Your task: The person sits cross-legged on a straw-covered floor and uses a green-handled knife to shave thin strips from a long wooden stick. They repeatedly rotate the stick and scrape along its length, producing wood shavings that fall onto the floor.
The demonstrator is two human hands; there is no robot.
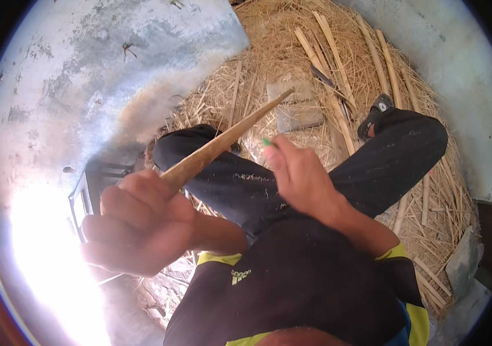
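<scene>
My left hand (142, 222) is raised at the left with its fingers wrapped round one end of a long split bamboo strip (223, 144). The strip slants up and away to the right, tapering to its far tip above the bricks. My right hand (306, 176) is closed beside the strip's right side, in front of my lap. A small green end (266, 142) pokes out by its thumb; the rest of that thing is hidden in the fist, so its kind does not show.
Shavings and straw-like slivers (274, 34) cover the floor. Two grey bricks (299, 117) lie between my bent legs. Bamboo strips (335, 52) and a dark curved tool (332, 86) are beyond my right leg. Pale walls (84, 75) rise on both sides; bright glare fills the lower left.
</scene>
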